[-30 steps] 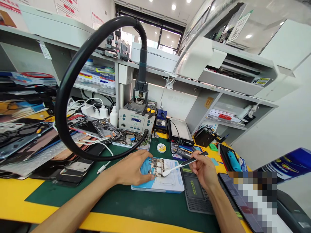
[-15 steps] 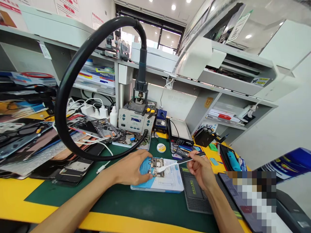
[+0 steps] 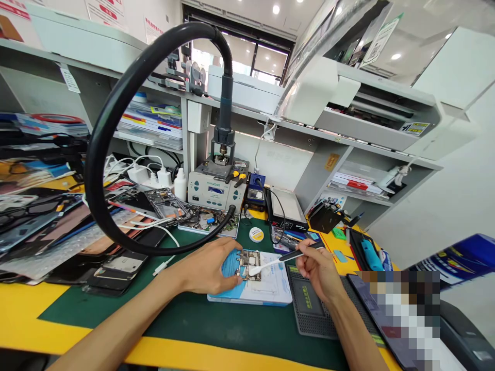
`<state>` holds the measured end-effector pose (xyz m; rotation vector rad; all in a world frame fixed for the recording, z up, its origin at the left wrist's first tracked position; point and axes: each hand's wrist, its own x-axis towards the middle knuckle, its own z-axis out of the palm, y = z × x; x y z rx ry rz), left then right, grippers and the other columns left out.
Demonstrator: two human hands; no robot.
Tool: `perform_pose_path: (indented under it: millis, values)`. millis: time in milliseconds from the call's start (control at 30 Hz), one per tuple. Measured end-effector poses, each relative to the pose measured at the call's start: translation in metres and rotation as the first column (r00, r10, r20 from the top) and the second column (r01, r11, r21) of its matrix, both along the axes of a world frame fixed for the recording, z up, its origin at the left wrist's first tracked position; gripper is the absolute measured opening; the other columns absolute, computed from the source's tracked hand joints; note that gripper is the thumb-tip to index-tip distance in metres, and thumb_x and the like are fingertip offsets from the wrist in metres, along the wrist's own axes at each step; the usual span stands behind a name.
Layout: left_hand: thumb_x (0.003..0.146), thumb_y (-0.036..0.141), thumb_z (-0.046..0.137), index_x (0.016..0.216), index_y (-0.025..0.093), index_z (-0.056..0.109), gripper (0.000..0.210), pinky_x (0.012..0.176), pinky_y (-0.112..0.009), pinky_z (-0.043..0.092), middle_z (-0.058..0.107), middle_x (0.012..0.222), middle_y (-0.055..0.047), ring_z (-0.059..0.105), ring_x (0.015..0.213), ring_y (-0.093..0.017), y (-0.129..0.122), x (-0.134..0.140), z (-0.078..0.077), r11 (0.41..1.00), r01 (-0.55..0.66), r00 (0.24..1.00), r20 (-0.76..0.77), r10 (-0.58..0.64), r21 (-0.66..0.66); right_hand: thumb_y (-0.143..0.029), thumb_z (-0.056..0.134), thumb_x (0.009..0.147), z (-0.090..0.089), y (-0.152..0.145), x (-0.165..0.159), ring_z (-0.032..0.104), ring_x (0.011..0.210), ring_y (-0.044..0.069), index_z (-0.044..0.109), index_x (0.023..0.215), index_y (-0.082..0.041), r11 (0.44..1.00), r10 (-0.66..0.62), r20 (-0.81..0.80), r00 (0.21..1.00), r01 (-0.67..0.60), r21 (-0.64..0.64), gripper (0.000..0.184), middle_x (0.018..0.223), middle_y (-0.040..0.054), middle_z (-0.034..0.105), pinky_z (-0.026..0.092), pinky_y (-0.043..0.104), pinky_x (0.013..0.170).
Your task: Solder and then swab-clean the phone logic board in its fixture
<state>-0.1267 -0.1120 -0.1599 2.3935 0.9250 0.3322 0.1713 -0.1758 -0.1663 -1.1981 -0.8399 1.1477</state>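
A small phone circuit board (image 3: 253,257) lies on a blue-and-white box (image 3: 276,292) on the green mat. My left hand (image 3: 212,265) curves round the board's left side, fingers at its far edge and thumb at its near edge, gripping it against the box. Between the thumb and fingers of my right hand (image 3: 315,263) is a slim brush (image 3: 273,264) with a black handle and a white neck. Its white head rests on or just over the board's lower middle; the bristles are too small to make out.
Behind stands a hot-air station (image 3: 216,190), its thick black hose (image 3: 93,170) looping at the left. Phone parts (image 3: 124,263) are piled left. A round tin (image 3: 256,235) sits beyond the box. To the right lie a grey perforated mat (image 3: 315,314) and a dark tablet-like slab (image 3: 373,314).
The brush head has shifted slightly left across the board, and my right hand has moved a little with it. My left hand keeps its hold.
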Motion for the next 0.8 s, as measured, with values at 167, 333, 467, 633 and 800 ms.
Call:
perform_pose_path:
  millis: [167, 333, 467, 633, 800]
  values:
    - [0.079, 0.053, 0.064, 0.136, 0.024, 0.051, 0.064, 0.105, -0.039, 0.049, 0.055, 0.138, -0.011, 0.055, 0.127, -0.032, -0.0006, -0.0013, 0.0021, 1.000, 0.017, 1.000, 0.012, -0.017, 0.004, -0.038, 0.076, 0.073, 0.0002, 0.0003, 0.0024, 0.043, 0.039, 0.008, 0.058, 0.076, -0.018, 0.999, -0.026, 0.001, 1.000, 0.026, 0.029, 0.027, 0.047, -0.0033, 0.051, 0.029, 0.017, 0.038]
    - [0.080, 0.052, 0.062, 0.137, 0.025, 0.051, 0.064, 0.103, -0.038, 0.049, 0.054, 0.140, -0.010, 0.056, 0.127, -0.032, -0.0010, -0.0027, 0.0037, 1.000, 0.017, 1.000, 0.006, -0.017, -0.003, -0.040, 0.075, 0.076, 0.0020, 0.0000, -0.0005, 0.043, 0.038, 0.008, 0.058, 0.079, -0.018, 1.000, 0.028, 0.015, 0.999, -0.028, 0.010, 0.028, 0.048, -0.0025, 0.053, 0.028, 0.017, 0.038]
    - [0.080, 0.052, 0.062, 0.138, 0.025, 0.050, 0.065, 0.102, -0.038, 0.050, 0.053, 0.142, -0.010, 0.056, 0.127, -0.033, -0.0014, -0.0030, 0.0059, 1.000, 0.020, 1.000, -0.007, -0.020, -0.015, -0.040, 0.076, 0.073, 0.0010, 0.0003, 0.0012, 0.043, 0.039, 0.008, 0.057, 0.078, -0.019, 1.000, -0.005, 0.012, 1.000, 0.005, -0.014, 0.029, 0.047, -0.0031, 0.051, 0.028, 0.017, 0.037]
    - [0.080, 0.046, 0.062, 0.137, 0.024, 0.051, 0.061, 0.105, -0.038, 0.049, 0.055, 0.138, -0.009, 0.055, 0.127, -0.031, -0.0019, -0.0026, 0.0084, 0.999, 0.027, 1.000, -0.004, -0.027, -0.020, -0.040, 0.079, 0.071, 0.0014, 0.0010, 0.0004, 0.043, 0.039, 0.008, 0.057, 0.077, -0.019, 1.000, -0.015, -0.017, 1.000, 0.015, 0.005, 0.032, 0.049, -0.0035, 0.052, 0.029, 0.017, 0.037]
    - [0.079, 0.042, 0.062, 0.133, 0.024, 0.053, 0.058, 0.105, -0.037, 0.048, 0.058, 0.133, -0.009, 0.055, 0.127, -0.031, -0.0015, -0.0019, 0.0070, 0.999, 0.041, 0.999, 0.019, -0.040, -0.010, -0.045, 0.078, 0.074, 0.0035, -0.0025, -0.0075, 0.046, 0.040, 0.008, 0.056, 0.083, -0.019, 0.996, 0.078, 0.031, 0.996, -0.077, -0.035, 0.035, 0.052, -0.0015, 0.057, 0.029, 0.018, 0.039]
